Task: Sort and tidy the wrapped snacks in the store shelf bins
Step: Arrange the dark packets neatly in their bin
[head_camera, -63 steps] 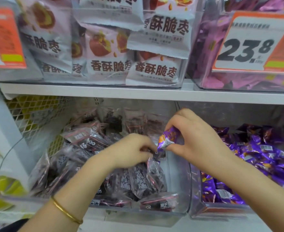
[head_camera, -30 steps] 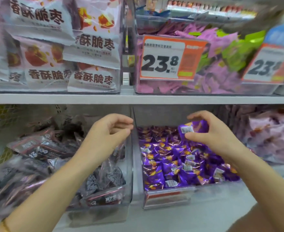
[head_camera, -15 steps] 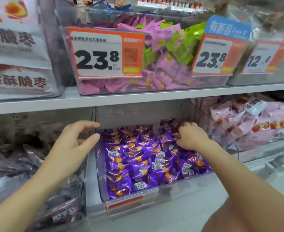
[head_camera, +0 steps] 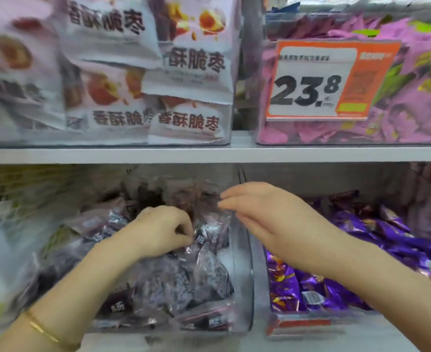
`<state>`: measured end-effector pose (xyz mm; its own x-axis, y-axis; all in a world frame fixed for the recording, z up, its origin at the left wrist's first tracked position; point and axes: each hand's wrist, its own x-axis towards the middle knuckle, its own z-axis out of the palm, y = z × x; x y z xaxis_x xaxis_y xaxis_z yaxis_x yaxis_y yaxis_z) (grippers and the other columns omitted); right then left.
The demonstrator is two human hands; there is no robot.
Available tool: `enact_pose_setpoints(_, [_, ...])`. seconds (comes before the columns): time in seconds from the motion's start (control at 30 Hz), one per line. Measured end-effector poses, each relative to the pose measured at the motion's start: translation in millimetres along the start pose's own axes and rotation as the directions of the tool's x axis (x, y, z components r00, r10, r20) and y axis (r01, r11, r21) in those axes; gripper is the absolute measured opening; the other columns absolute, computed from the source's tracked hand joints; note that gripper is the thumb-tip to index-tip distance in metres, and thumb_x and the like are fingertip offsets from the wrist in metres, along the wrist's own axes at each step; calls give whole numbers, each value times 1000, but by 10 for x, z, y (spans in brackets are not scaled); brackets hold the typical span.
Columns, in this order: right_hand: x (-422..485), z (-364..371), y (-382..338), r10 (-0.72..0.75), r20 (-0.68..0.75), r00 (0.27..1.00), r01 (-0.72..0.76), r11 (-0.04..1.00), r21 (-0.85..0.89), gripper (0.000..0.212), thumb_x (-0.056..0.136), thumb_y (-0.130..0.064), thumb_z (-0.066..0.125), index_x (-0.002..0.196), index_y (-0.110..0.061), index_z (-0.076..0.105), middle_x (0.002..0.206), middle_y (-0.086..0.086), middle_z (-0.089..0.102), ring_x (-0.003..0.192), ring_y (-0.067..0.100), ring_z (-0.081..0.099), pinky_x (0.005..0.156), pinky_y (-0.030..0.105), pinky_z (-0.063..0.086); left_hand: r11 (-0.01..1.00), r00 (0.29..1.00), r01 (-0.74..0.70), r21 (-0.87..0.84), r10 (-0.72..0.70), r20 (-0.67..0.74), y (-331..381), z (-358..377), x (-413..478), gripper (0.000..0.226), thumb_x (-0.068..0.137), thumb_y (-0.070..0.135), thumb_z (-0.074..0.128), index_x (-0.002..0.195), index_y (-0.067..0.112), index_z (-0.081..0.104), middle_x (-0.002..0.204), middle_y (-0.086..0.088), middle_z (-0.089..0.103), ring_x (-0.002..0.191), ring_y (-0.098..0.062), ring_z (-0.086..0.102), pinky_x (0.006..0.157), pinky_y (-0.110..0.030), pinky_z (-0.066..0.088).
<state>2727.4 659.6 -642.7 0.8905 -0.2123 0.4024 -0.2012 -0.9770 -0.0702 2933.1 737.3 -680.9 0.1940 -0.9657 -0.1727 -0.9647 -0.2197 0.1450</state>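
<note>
Below, left hand (head_camera: 162,231) grips dark packets (head_camera: 173,278); right hand (head_camera: 265,217) (fingers (head_camera: 231,199) slack) over bin wall (head_camera: 247,288).

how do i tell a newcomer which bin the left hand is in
Find the white shelf board under the orange 23.8 price tag. Below the board, take the clear bin left of the shiny purple candies. Only it holds dark see-through packets.

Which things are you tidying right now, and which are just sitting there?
In the job: dark packets in the clear bin; left hand curled on them; right hand open above the bin's edge; purple snacks beside it.
Just sitting: white bags, pink packets and price tag on the upper shelf; gold bangle.
</note>
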Motion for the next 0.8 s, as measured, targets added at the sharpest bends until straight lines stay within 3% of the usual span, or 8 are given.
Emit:
enact_pose_setpoints(0.07, [222,101,15,8,93,996,-6,1000,-18,34,80,-4,53,108,-15,69,109,3,68,100,21,65,86,29,50,1000,1000,-15,-9,15,-8,-37,-41,35,21,88,39,58,94,21,68,98,6,67,93,-14,60,85,-32,47])
enact_pose_setpoints(0.17, [500,321,94,160,177,971,-167,986,28,39,88,-5,47,122,-19,61,123,5,61,114,25,55,96,37,45,996,989,-88,33,91,-117,-48,-71,259,41,84,39,63,122,25,57,124,1,60,112,-20,55,92,-32,46])
enact_pose_setpoints(0.27, [559,472,151,412,66,909,-416,887,198,47,84,3,45,124,-17,57,132,4,53,123,22,47,102,27,36,968,964,-249,26,250,-84,-45,26,563,71,78,38,69,140,26,36,143,0,39,129,-22,40,102,-34,38])
enact_pose_setpoints(0.4, [456,515,206,515,-87,853,-483,841,242,41,80,9,44,111,-13,60,120,5,54,113,22,48,91,26,37,954,955,-259,149,275,-106,-93,186,758,88,68,50,74,141,23,32,144,-1,32,129,-24,35,103,-39,37])
enact_pose_setpoints(0.53, [449,527,168,541,-152,827,-495,829,259,43,76,14,43,106,-11,60,102,3,51,102,23,48,79,30,38,962,964,-223,155,241,-109,-81,233,749,95,60,54,78,138,23,32,139,-3,33,127,-26,34,103,-39,35])
enact_pose_setpoints(0.67, [418,496,151,568,-165,806,-525,815,245,41,78,10,42,108,-12,58,112,8,53,105,25,48,81,33,41,968,984,-136,210,157,-85,-4,156,744,94,59,56,78,135,22,34,136,-4,35,126,-27,33,102,-40,34])
enact_pose_setpoints(0.8, [413,504,144,593,-170,787,-538,795,280,40,80,10,42,110,-11,57,114,8,53,105,25,49,81,33,42,969,981,-196,154,194,26,-38,104,706,87,60,55,78,130,26,35,131,1,40,117,-22,40,93,-35,39])
